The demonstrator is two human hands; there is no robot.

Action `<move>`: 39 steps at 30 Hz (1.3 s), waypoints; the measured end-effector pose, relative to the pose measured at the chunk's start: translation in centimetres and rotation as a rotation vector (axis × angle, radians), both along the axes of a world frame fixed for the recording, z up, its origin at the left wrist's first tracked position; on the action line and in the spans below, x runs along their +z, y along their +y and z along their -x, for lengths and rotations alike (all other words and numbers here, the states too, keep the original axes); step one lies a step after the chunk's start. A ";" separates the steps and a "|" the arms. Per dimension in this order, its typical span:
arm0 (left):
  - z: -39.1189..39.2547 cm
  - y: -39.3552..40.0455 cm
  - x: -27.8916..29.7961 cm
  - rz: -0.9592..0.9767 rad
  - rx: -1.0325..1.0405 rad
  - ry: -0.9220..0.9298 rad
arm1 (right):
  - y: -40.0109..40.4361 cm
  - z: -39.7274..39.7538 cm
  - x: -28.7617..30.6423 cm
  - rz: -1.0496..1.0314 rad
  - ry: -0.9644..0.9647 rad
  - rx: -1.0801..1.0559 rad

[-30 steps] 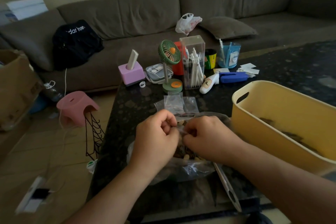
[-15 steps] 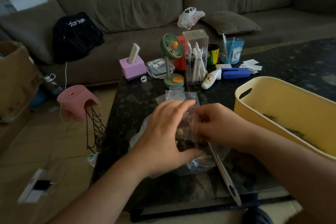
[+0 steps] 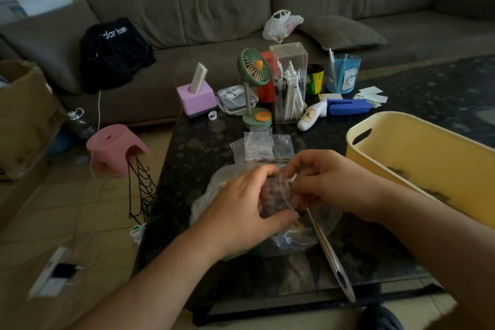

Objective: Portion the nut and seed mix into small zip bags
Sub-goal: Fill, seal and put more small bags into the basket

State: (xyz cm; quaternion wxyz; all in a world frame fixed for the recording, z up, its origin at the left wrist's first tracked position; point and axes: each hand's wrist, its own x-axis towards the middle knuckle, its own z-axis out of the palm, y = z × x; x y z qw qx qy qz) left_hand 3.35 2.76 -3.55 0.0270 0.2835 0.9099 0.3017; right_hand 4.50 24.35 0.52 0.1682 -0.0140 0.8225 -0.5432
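Note:
A small clear zip bag [image 3: 276, 197] filled with dark nuts and seeds sits between my two hands, above a large crumpled plastic bag of the mix [image 3: 297, 238] on the dark table [image 3: 198, 153]. My left hand [image 3: 241, 209] wraps around the small bag from the left, thumb underneath. My right hand [image 3: 325, 182] pinches the bag's top edge from the right. Several empty zip bags [image 3: 261, 143] lie flat just beyond my hands. A long pale scoop handle [image 3: 332, 254] slants out from under the big bag toward the table's near edge.
A yellow plastic tub [image 3: 417, 153] stands at the right. Behind the bags are a green desk fan [image 3: 254, 88], a clear pen holder [image 3: 289, 83], a pink block [image 3: 197, 98], a blue cup [image 3: 342, 73] and a white bottle [image 3: 312, 115]. A sofa [image 3: 214, 8] lies beyond; a pink stool [image 3: 115, 146] stands on the floor at left.
My left hand went from a pinch to spread fingers and now curls around the filled small bag. My right hand kept its pinch on the bag's top.

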 end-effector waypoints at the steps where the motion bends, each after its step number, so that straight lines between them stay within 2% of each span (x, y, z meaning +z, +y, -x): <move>1: 0.0 0.0 -0.1 -0.010 0.007 0.008 | 0.1 0.0 0.0 0.023 0.001 0.004; 3: 0.1 -0.1 -0.2 -0.017 0.010 0.028 | 0.1 -0.3 -0.1 -0.040 0.068 0.020; 6: 0.2 0.0 -0.5 0.028 0.003 0.054 | -0.1 -0.4 -0.6 -0.300 0.342 0.043; 9: 0.1 0.1 -0.5 0.004 0.014 0.014 | -0.3 -0.2 -1.0 -0.366 0.496 0.070; 12: 0.2 0.3 -0.2 -0.053 0.036 -0.070 | -0.5 0.1 -1.2 -0.350 0.594 -0.023; 16: 0.3 0.4 0.3 -0.091 0.015 -0.112 | -0.8 0.2 -1.0 -0.288 0.607 -0.140; 21: 0.0 0.1 0.3 -0.101 0.028 -0.064 | -1.1 0.0 -1.0 -0.289 0.604 -0.085; 23: -0.1 0.0 0.1 -0.161 0.039 -0.049 | -1.2 0.0 -1.2 -0.294 0.611 -0.066; 27: 0.0 -0.1 -0.1 -0.302 0.068 -0.228 | -1.3 -0.1 -1.6 -0.297 0.607 -0.034; 33: 0.5 0.1 -0.1 -0.341 0.151 -0.460 | -0.4 0.7 -2.4 -0.174 0.494 -0.033; 35: 0.5 -0.2 -0.1 -0.305 0.169 -0.547 | 0.7 1.3 -3.5 -0.416 0.444 0.054; 37: 0.4 -0.5 -0.3 -0.266 0.173 -0.617 | 1.6 1.4 -5.3 -0.740 0.341 0.261; 39: 0.3 -0.8 -0.5 -0.245 0.184 -0.653 | 2.1 1.0 -6.9 -0.882 0.288 0.399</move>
